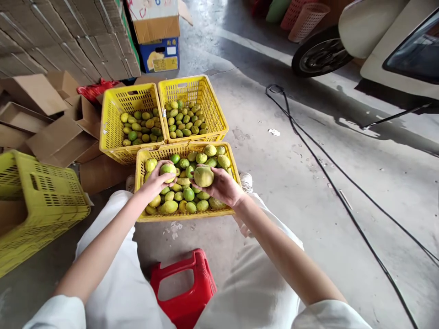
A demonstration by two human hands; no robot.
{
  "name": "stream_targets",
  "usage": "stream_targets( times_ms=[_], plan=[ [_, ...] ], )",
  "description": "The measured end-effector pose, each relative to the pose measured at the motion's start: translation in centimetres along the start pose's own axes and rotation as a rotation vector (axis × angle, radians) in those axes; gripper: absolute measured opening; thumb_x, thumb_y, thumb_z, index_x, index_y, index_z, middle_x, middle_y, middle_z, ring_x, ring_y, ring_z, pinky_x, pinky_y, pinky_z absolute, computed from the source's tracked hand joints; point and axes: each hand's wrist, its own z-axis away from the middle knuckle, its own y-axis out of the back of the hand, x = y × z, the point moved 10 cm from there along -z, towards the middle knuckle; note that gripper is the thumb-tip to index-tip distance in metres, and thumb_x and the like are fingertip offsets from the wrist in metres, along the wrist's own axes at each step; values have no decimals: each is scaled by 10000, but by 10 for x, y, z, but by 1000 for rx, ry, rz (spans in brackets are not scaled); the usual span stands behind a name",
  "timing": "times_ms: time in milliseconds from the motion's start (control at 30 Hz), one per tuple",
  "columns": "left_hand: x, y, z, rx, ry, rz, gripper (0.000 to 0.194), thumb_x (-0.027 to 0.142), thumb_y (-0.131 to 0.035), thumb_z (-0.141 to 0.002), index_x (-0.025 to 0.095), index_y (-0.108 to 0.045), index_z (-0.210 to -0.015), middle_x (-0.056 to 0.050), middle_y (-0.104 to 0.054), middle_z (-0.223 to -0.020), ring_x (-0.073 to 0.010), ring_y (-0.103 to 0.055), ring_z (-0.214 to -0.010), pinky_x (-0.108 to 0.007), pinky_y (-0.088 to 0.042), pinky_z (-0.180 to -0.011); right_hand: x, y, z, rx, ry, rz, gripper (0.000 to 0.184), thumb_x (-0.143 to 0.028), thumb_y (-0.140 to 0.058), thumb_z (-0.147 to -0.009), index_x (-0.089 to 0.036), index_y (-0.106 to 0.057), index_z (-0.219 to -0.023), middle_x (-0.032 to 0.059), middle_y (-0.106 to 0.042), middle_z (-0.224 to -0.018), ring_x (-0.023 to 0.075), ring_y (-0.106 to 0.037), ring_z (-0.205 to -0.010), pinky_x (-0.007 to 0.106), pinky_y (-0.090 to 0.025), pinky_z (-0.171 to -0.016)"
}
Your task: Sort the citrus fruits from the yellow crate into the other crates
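In my left hand (157,179) is a green-yellow citrus fruit (168,171), with the fingers curled round it. My right hand (224,185) is closed round a larger, rounder, dull yellow-green citrus fruit (203,177), held from its right side. Both fruits are above the near yellow crate (187,216), which stands between my feet. Many lemon-like fruits (169,207), from bright green to yellow, fill it in a loose layer. Behind it, a left yellow crate (111,130) and a right yellow crate (214,103) each hold more, mostly smaller, fruits.
A red plastic stool (202,283) is between my legs. Another yellow crate (58,201) is at left, near loose cardboard boxes (65,137) and stacked cartons (65,36). A black cable (329,171) crosses the floor at right, by a white vehicle (384,36).
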Motion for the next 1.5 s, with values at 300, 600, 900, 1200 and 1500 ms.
stream_targets(
  times_ms=[300, 600, 900, 1200, 1500],
  plan=[
    [-12, -21, -11, -44, 59, 268, 404, 247, -844, -769, 208, -615, -1099, -58, -737, -1015, -213, -751, -936, -342, -630, -825, 7, 24, -16, 19, 57, -26, 294, -276, -685, -880, -213, -637, -1163, 77, -789, -1122, 263, -762, -1121, 434, -674, -964],
    [-29, -29, -18, -20, 109, 206, 381, 239, -911, -705, 168, -643, -968, -21, -705, -876, -144, -705, -708, -212, -548, -561, 21, 44, -32, 90, 26, -66, 243, -236, -811, -855, -227, -628, -1014, 9, -749, -881, 143, -735, -745, 203, -652, -601],
    [-28, -23, -18, -9, 164, 244, 220, 231, -756, -842, 160, -675, -1034, -78, -727, -972, -196, -734, -828, -300, -614, -682, 7, 38, -19, 77, 64, -84, 301, -301, -709, -862, -219, -631, -1141, 89, -769, -1151, 295, -735, -1178, 473, -676, -947],
    [-37, -42, -16, -101, 155, 185, 383, 348, -901, -718, 187, -638, -945, -37, -669, -874, -156, -657, -684, -211, -465, -493, 12, 46, -18, 90, 85, -37, 327, -261, -789, -827, -251, -612, -1103, 36, -747, -1039, 232, -758, -1044, 288, -677, -713],
    [-42, -26, -12, -27, 207, 209, 309, 221, -708, -838, 176, -687, -1143, -103, -730, -1136, -260, -736, -1055, -399, -658, -860, 7, 30, -14, 10, 40, -80, 420, -242, -634, -837, -207, -634, -1255, 99, -762, -1211, 307, -707, -1228, 545, -617, -1043]
  ],
)
